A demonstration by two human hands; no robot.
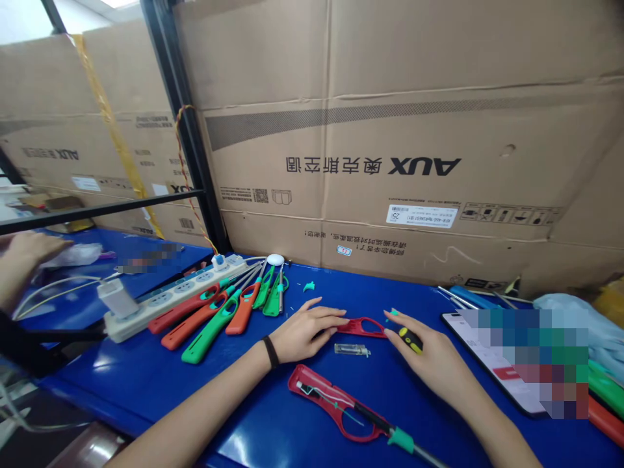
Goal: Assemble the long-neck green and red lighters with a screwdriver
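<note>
Four long-nosed lighters [195, 318] are laid beside one white power strip [168, 296]. By the left hand [309, 330], palm down, one red casing half [358, 327] is pinched at its left end. Between the forearms are laid one clear fuel tank [351, 350] and one opened red lighter [336, 408]. By the right hand [420, 348], thumb and forefinger extended, one yellow-and-black tool handle [411, 340] is grasped, left of one phone [487, 354].

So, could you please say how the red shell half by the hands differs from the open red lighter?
The left hand holds the red shell half; the open red lighter lies untouched. The lighter has a metal tube; the shell half shows none. Both are red with a looped opening.
</note>
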